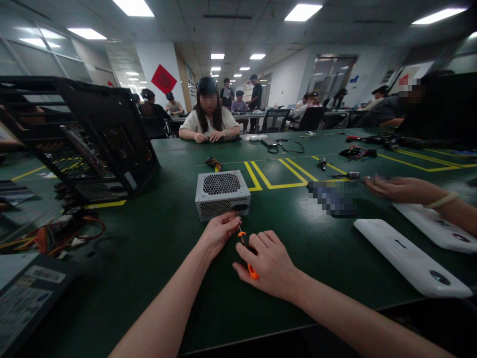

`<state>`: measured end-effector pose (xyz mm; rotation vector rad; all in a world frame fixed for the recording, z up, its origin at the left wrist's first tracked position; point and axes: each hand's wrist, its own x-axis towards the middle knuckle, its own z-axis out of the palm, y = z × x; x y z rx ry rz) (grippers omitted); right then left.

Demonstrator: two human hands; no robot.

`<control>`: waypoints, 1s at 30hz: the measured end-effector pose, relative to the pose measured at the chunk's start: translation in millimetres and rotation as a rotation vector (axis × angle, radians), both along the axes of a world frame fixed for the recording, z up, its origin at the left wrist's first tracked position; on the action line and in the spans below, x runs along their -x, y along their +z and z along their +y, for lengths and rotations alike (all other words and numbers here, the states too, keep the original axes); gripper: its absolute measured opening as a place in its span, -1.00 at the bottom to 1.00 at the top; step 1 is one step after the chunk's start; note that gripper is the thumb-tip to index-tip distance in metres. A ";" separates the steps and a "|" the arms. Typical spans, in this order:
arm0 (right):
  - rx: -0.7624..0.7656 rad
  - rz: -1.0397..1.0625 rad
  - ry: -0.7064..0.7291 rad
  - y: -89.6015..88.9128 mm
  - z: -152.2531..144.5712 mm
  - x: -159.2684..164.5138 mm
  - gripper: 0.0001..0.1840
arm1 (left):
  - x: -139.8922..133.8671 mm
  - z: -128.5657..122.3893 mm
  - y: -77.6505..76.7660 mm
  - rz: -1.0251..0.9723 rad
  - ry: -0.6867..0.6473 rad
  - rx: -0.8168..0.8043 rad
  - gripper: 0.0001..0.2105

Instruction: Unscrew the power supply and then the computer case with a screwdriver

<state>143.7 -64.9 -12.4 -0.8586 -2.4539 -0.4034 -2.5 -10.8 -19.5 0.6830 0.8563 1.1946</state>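
Observation:
A grey computer power supply (223,195) with perforated faces stands on the green table, its socket side toward me. My right hand (266,261) is wrapped round a screwdriver (253,271) with an orange and black handle, its shaft pointing up and left. Just in front of the power supply's lower right corner, my left hand (220,232) has its thumb and fingertips pinched together close to the screwdriver's tip. What those fingertips hold, if anything, is too small to make out.
A black computer case (112,144) stands at the left, near cables (52,233) and another power supply (30,293). To the right lie white panels (410,256) and another screwdriver (348,176); a neighbour's hand (406,190) reaches in. Another person (210,117) sits opposite.

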 end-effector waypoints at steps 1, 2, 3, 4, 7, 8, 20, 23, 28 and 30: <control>0.022 0.010 0.002 0.1 0.3 0.1 -0.72 | -0.1 0.2 -0.3 -0.005 0.002 -0.003 -0.86; 0.043 0.017 0.006 -0.2 0.7 0.0 -0.71 | -0.1 0.4 -0.6 -0.008 0.005 -0.006 -0.86; 0.059 0.021 0.011 -0.7 1.1 -0.5 -0.73 | 0.0 0.4 -1.0 -0.010 0.005 -0.008 -0.85; 0.070 0.020 0.017 -1.4 1.6 -1.2 -0.76 | 0.2 0.3 -1.3 -0.010 0.004 -0.010 -0.85; 0.057 -0.013 0.042 -3.2 2.3 -3.7 -0.84 | 1.3 -0.9 -0.7 0.013 -0.011 -0.005 -0.84; 0.042 -0.024 0.046 -3.3 2.2 -4.4 -0.84 | 1.7 -1.5 0.0 0.029 -0.021 0.001 -0.84; -0.003 -0.026 0.039 -0.1 0.2 -5.0 -0.87 | 0.1 -2.5 1.2 0.099 0.010 0.005 -0.88; -0.006 -0.008 0.037 1.0 -0.3 -3.7 -0.85 | -1.3 -3.3 1.5 0.092 0.020 0.007 -0.88; -0.011 0.002 0.019 3.2 -0.9 -3.2 -0.82 | -2.7 -2.8 0.0 0.081 0.038 0.005 -0.88; -0.001 0.010 0.000 3.5 -0.9 -3.7 -0.80 | -3.0 -2.8 -0.7 0.077 0.049 0.004 -0.88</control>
